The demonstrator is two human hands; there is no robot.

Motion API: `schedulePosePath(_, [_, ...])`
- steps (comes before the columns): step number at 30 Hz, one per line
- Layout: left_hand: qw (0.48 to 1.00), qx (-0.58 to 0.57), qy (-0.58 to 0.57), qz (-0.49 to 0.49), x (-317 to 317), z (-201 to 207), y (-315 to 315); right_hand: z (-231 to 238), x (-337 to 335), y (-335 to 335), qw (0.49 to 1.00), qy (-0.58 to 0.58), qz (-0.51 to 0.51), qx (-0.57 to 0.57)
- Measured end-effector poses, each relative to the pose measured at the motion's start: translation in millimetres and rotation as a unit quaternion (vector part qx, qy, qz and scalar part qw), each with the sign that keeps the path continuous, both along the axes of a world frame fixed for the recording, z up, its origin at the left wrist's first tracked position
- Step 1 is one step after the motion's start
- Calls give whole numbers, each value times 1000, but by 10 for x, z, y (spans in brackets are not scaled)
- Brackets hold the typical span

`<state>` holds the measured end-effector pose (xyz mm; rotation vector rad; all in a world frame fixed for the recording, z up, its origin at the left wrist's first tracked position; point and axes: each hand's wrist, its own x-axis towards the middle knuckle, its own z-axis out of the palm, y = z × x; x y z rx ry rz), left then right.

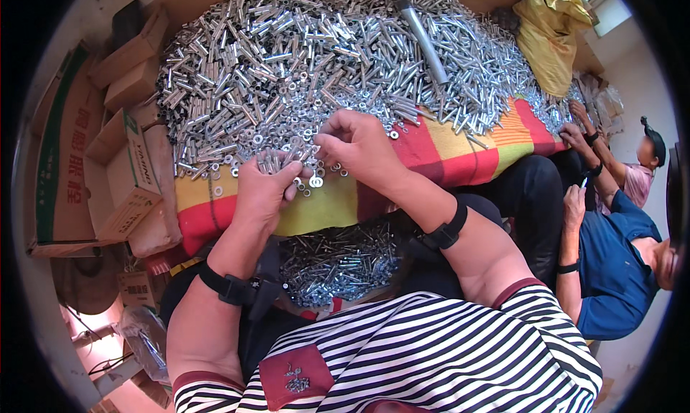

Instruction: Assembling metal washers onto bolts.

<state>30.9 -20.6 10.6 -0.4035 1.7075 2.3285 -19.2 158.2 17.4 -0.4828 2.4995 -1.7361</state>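
On the red, yellow and green checked fabric cloth (316,210), near its front edge, the left hand (264,190) is curled around a small bunch of slim, silver, tubular metal pieces (270,161), which sit above the cloth with their ends showing past the fingers. The right hand (359,148) hangs over the same part of the cloth, thumb and forefinger brought to a narrow pinch beside the bunch; whether 1 small ring is caught in it, I cannot tell. Flat, round, silver metal washers (316,181) lie between the 2 hands and the cloth's front edge, and a broad heap of shiny silver metal cylinders (287,50) covers the cloth's far side. Each tubular piece should be light, rigid and hard to damage, but its smooth, rounded wall looks likely to roll or slip, so it is best taken across the middle of its length by 2 fingertips. The washers, thin and stiff, would probably lift best by the rim, since they offer little height when flat on the cloth.
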Motion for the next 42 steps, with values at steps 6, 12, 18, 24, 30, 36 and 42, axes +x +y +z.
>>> schedulePosePath(6, [999,-28,20,-19,0,63,128,1,52,115,989,-70,55,-119])
schedulePosePath(12, [987,89,-87,-105,-79,117,69,30,159,149,985,-23,22,-170])
schedulePosePath(18, [993,38,-32,-103,-186,143,69,59,84,181,991,-59,50,-111])
schedulePosePath(24, [998,17,23,-60,-204,154,80,-25,-18,81,998,-16,-7,-63])
schedulePosePath(30, [993,-82,80,-34,-174,158,83,-64,-82,-16,998,57,-5,-29])
schedulePosePath(36, [986,-112,114,-42,-140,187,87,-24,-172,32,989,117,37,77])
schedulePosePath(42, [977,-98,114,-152,27,164,282,-33,-218,-135,913,-107,34,-392])
